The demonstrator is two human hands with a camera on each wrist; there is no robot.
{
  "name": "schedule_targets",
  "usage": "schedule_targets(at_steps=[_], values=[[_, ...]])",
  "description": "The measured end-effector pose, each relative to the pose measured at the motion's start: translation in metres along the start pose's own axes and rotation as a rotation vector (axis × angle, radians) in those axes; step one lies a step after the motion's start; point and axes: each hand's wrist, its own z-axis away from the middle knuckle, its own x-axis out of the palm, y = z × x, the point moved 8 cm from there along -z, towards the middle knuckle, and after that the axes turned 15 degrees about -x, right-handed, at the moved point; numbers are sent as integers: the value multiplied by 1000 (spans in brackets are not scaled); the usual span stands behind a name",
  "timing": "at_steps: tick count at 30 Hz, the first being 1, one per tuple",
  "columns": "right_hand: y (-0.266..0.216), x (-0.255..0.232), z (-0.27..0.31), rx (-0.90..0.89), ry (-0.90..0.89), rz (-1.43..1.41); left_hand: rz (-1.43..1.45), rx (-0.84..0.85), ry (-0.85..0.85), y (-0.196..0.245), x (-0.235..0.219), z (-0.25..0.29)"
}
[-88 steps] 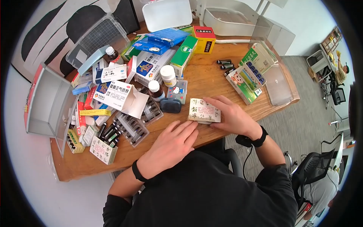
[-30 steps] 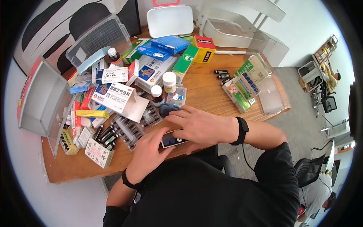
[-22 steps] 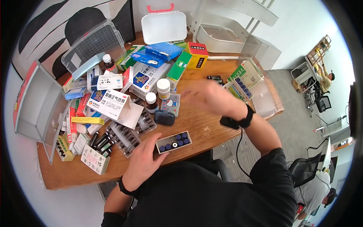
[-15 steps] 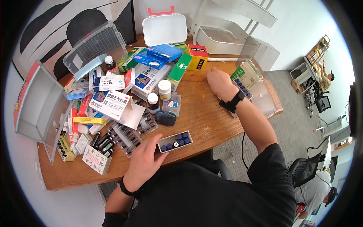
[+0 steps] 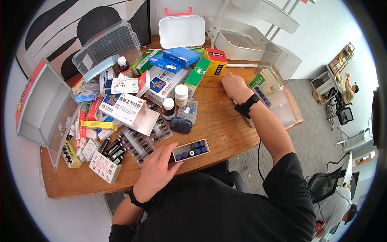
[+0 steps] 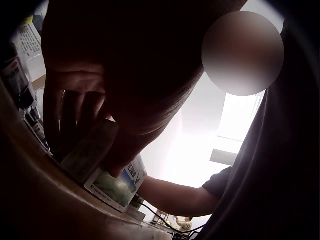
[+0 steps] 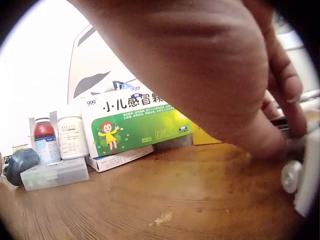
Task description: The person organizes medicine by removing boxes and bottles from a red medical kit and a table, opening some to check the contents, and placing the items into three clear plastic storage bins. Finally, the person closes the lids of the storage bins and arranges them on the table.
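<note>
My left hand (image 5: 155, 173) holds the left end of a small open box (image 5: 207, 146) near the table's front edge, with the thumb on the near side and fingers on the far side. Inside stand several blue-capped vials (image 5: 198, 151) and one with a white top; part of the box floor shows bare. At the right of the table my right hand (image 5: 237, 88) reaches down over loose dark vials, which it hides in the head view. In the right wrist view its thumb and fingers close on a dark vial (image 7: 283, 126), beside a white round end (image 7: 291, 176).
Medicine boxes, among them a white box (image 5: 125, 107), crowd the left and back. Two bottles, a sticker-decorated case (image 5: 188, 111) and a dark pouch (image 5: 181, 125) stand mid-table. A green-white carton (image 5: 267, 85) with blue-capped vials lies right of my right hand.
The small box has shifted left and now shows its vials. My right hand has left it and moved to the loose vials at the right; my left hand has stayed on the box.
</note>
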Motion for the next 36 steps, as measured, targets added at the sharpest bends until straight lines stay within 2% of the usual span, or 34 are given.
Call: schedule_targets(at_steps=[4,7,9,10,12,13,15,16,18,20,22,24,26,36], values=[[0,-4,3,8,-49,2,2,1,-4,1,-1,0],[5,3,0,-88,-17,-13,4,10,5,1,-1,0],[9,7,-2,35,-44,-78,-11,9,-12,4,-3,0],[5,8,0,19,-45,-90,-24,12,-29,5,-3,0],[-4,-33,11,79,152,-135,-14,0,-16,3,-2,-1],[-16,-46,16,68,150,-151,2,11,-3,4,-3,-1],[-42,-85,32,23,295,-255,-16,-10,-24,1,-2,-1],[-52,-97,38,19,295,-260,-15,-3,-24,1,-2,-1],[-78,-123,49,-80,393,-619,-15,0,-28,1,-1,-2],[-100,-155,64,-100,405,-855,-9,-10,-42,-1,0,-2],[-121,-187,81,-95,379,-969,-21,-7,-45,0,0,-2],[-136,-190,89,-95,356,-1079,-35,-1,-41,2,-1,-2],[-160,-201,93,-359,406,-1136,-32,13,-38,4,-1,-3],[-214,-166,75,-581,432,-1102,-35,26,-7,4,-1,0]])
